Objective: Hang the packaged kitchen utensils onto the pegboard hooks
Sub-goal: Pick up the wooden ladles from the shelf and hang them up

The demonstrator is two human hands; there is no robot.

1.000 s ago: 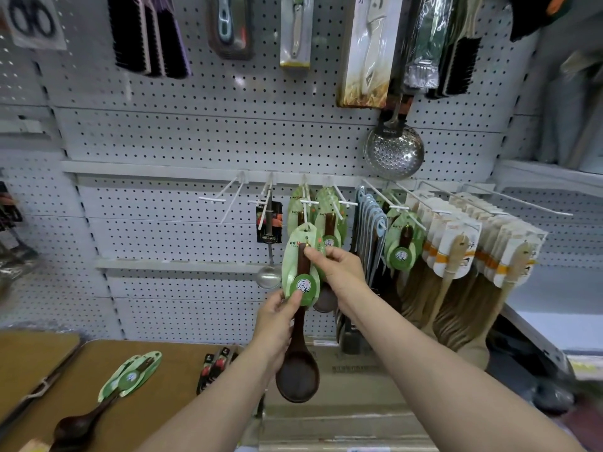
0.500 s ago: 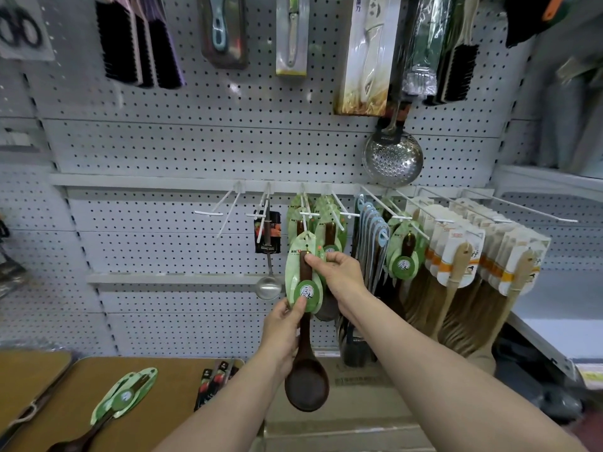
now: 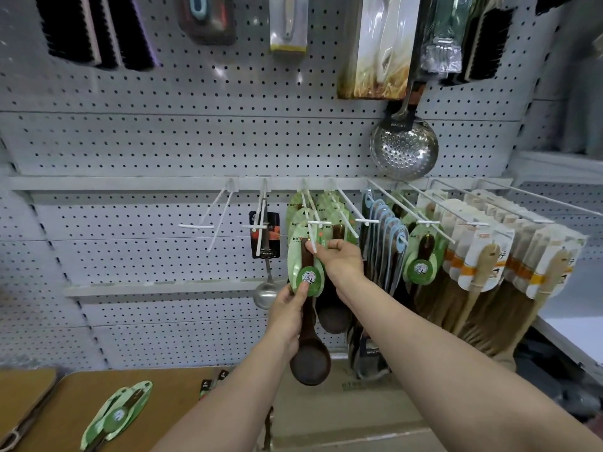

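A dark wooden spoon on a green card (image 3: pixel 304 272) hangs at the tip of a white pegboard hook (image 3: pixel 314 230). My left hand (image 3: pixel 288 313) grips the spoon's handle just below the card, thumb on the green label. My right hand (image 3: pixel 341 257) pinches the card's top edge at the hook's end. Behind it, more green-carded spoons (image 3: pixel 332 216) hang on the same hook and the one beside it. Another green-carded spoon (image 3: pixel 119 414) lies on the brown table at lower left.
An empty double hook (image 3: pixel 208 220) juts out to the left, then a small steel ladle (image 3: pixel 266 288). Right of my hands hang blue-carded utensils (image 3: pixel 383 230), a green-carded spoon (image 3: pixel 421 259) and pale wooden spatulas (image 3: pixel 489 256). A steel skimmer (image 3: pixel 404 148) hangs above. Cardboard boxes sit below.
Both hands lifted the carded spoon upward, bringing the card's top from below the hook up onto the hook's tip. The camera view tilted slightly up.
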